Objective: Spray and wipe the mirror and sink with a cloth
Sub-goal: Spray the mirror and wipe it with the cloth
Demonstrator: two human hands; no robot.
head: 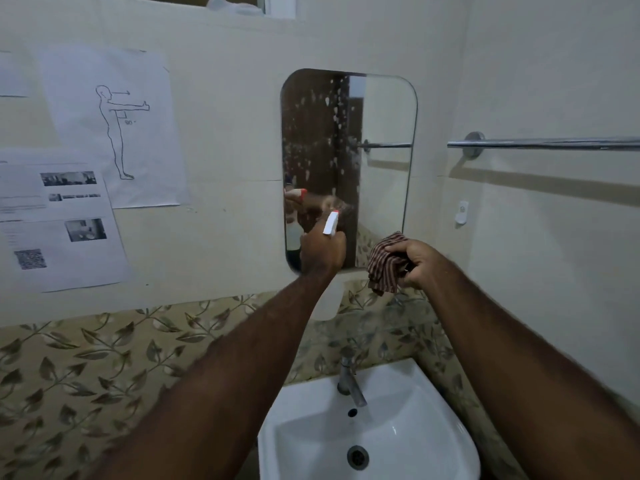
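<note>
A rounded rectangular mirror [377, 133] hangs on the cream wall, its left half speckled with white spray droplets. My left hand [320, 251] grips a white spray bottle [330, 223] with a red nozzle tip, held up at the mirror's lower left. My right hand [417, 263] clutches a bunched brown striped cloth [382, 265] just below the mirror's lower right corner. Below, the white sink [426, 410] with a metal tap [348, 375] sits against leaf-patterned tiles.
A chrome towel rail [543, 143] runs along the right wall, with a small white hook [462, 211] beneath it. Printed paper sheets [114, 123] are taped to the wall on the left. The sink's drain [357, 457] lies between my forearms.
</note>
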